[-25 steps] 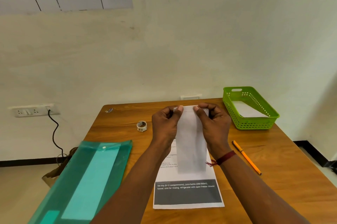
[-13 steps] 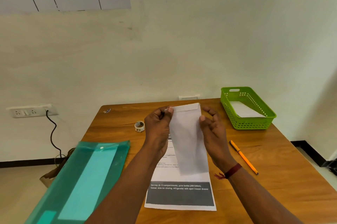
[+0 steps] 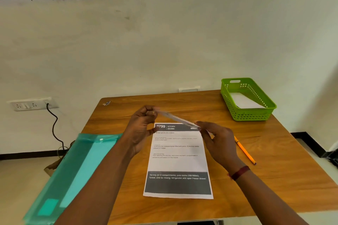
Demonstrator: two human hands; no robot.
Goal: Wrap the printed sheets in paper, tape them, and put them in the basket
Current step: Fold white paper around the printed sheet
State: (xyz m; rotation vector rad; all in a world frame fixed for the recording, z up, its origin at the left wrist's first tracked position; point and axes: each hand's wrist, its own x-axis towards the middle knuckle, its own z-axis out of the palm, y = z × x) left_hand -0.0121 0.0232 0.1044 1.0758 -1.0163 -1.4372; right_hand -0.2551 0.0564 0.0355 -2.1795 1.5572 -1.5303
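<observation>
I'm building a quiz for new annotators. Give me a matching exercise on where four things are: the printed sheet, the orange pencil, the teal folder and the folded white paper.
Things:
1. printed sheet
2. orange pencil
3. teal folder
4. folded white paper

Places:
A. hanging over the left edge of the table
B. held in the air, pinched between the left hand and the right hand
C. lying flat in the middle of the table
D. on the table, to the right of the printed sheet

Pairs: 1-C, 2-D, 3-A, 4-B.
</observation>
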